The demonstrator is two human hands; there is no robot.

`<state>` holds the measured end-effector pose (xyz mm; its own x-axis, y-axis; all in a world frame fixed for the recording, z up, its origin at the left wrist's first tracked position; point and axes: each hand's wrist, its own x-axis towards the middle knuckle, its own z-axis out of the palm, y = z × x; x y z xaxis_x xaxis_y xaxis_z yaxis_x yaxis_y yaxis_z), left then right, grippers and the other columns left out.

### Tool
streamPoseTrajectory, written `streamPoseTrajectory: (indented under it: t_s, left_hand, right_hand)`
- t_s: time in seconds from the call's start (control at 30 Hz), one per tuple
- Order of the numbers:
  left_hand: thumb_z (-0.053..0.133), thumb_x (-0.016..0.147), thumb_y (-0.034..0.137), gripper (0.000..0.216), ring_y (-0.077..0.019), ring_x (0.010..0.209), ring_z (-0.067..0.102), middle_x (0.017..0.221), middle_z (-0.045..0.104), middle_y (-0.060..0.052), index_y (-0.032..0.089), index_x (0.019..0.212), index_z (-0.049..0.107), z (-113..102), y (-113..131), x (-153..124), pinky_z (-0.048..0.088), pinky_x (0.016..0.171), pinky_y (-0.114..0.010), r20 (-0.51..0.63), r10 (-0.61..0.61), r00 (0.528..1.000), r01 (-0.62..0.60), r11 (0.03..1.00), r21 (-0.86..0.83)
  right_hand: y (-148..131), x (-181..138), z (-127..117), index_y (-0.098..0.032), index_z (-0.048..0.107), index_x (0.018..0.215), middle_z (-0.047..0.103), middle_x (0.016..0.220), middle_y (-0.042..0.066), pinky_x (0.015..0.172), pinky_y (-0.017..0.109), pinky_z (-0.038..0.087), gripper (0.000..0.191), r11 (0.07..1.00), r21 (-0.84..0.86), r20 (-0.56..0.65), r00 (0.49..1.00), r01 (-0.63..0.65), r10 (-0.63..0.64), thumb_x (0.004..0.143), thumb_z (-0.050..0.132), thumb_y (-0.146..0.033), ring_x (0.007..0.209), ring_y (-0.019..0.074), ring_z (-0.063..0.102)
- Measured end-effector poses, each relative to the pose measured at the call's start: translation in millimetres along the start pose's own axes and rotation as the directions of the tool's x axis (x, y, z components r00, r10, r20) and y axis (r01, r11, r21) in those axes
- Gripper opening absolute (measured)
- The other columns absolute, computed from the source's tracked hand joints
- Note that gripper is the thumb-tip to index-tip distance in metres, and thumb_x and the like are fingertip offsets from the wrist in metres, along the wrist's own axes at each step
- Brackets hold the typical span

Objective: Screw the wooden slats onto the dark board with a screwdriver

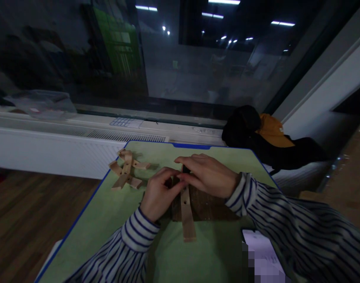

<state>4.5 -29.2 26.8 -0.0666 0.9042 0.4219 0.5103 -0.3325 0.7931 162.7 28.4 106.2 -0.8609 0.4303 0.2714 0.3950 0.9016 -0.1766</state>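
A light wooden strip with a hole [188, 222] lies across a dark brown wooden board [216, 206] on the table, its near end sticking out past the board's edge. At the strip's far end both hands meet. My left hand [160, 192] is closed in a pinch, thumb and forefinger together; what lies between them is hidden. My right hand [211, 175] is also closed, its fingers around a small dark piece [185, 169] that shows only in part. To the left rests a branching assembly of light wooden strips with holes [127, 168].
The green table [88, 239] has a blue rim. A phone-like flat device with a lit screen [261, 245] lies at the near right, partly blurred out. Behind are a radiator [88, 151], a window sill with a clear plastic container [44, 104], and dark clothing with an orange cap [274, 131].
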Motion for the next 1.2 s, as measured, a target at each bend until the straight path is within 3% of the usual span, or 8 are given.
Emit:
streamPoseTrajectory:
  t_s: [0.2,0.47,0.63,0.87,1.2]
  left_hand:
    - [0.063,0.076,0.015,0.007,-0.0104,0.06,0.049,0.068,0.057,0.002,0.017,0.069,0.063,3.9,-1.2,1.5,0.039,0.057,-0.022,-0.024,0.038,0.999,-0.039,0.998,-0.051]
    - [0.062,0.078,0.019,0.008,-0.0106,0.061,0.054,0.068,0.06,0.0,0.016,0.072,0.067,6.6,0.7,1.3,0.043,0.058,-0.021,-0.024,0.052,0.998,-0.054,0.993,-0.106]
    - [0.059,0.08,0.018,0.01,-0.012,0.069,0.058,0.073,0.063,-0.001,0.017,0.078,0.068,6.3,-0.2,-1.1,0.045,0.065,-0.022,-0.005,0.067,0.998,-0.068,0.991,-0.119]
    - [0.064,0.076,0.019,0.005,-0.0114,0.059,0.053,0.068,0.06,0.0,0.017,0.071,0.066,7.4,-2.4,-3.5,0.043,0.056,-0.023,-0.065,0.047,0.997,-0.05,0.998,-0.041]
    - [0.059,0.079,0.017,0.01,-0.0128,0.066,0.059,0.071,0.064,-0.001,0.017,0.074,0.068,7.5,1.9,-1.4,0.048,0.063,-0.023,-0.008,0.063,0.998,-0.064,0.994,-0.09]
  right_hand:
    - [-2.5,-2.7,-6.2,-0.008,0.043,0.129,0.061,0.111,0.013,0.088,0.037,0.046,0.044,1.0,0.013,-0.001,1.0,-0.009,0.009,0.091,0.045,-0.03,0.101,0.0212,0.057]
    - [-4.2,-4.5,-5.3,-0.01,0.052,0.118,0.064,0.103,0.011,0.087,0.035,0.046,0.031,0.999,0.037,-0.028,1.0,-0.011,0.012,0.091,0.043,-0.022,0.099,0.0194,0.057]
    - [-2.6,-5.1,-4.0,-0.01,0.053,0.116,0.063,0.102,0.012,0.085,0.036,0.046,0.031,0.999,0.031,-0.032,0.999,-0.01,0.011,0.092,0.043,-0.025,0.097,0.0202,0.057]
    - [-6.9,-6.1,-6.6,-0.01,0.052,0.117,0.063,0.101,0.012,0.086,0.038,0.045,0.031,0.999,0.049,-0.02,1.0,-0.009,0.01,0.092,0.042,-0.025,0.096,0.0203,0.057]
    - [-6.0,-9.5,-3.2,-0.007,0.05,0.118,0.063,0.097,0.012,0.084,0.034,0.046,0.032,0.994,0.11,-0.036,0.999,-0.024,0.029,0.09,0.043,-0.021,0.092,0.0184,0.057]
